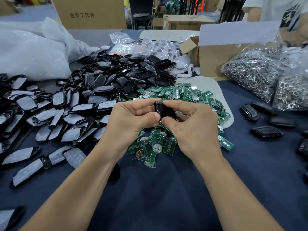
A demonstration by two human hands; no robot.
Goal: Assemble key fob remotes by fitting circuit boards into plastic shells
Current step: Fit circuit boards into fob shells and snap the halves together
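A big white plastic bag [30,52] lies far left of the pile of green circuit boards [183,95]. Nearer, also left of that pile, black shell halves with pale button pads [41,117] are spread over the dark blue table [166,189]. Behind and left of the boards, touching them, is a heap of empty black shells [126,75].

Directly above the boards, the left hand [131,120] and right hand [193,124] meet on one black key fob shell [164,110]. Each pinches it between thumb and forefinger, lifted off the pile. Whether a board sits inside cannot be told.

A white foam mat [215,87] shows under the boards' right edge. An open cardboard box [215,59] stands behind it. Right of the boards lie closed black fobs [266,133], well apart from the pile, and behind them are clear bags of metal key rings [256,74].
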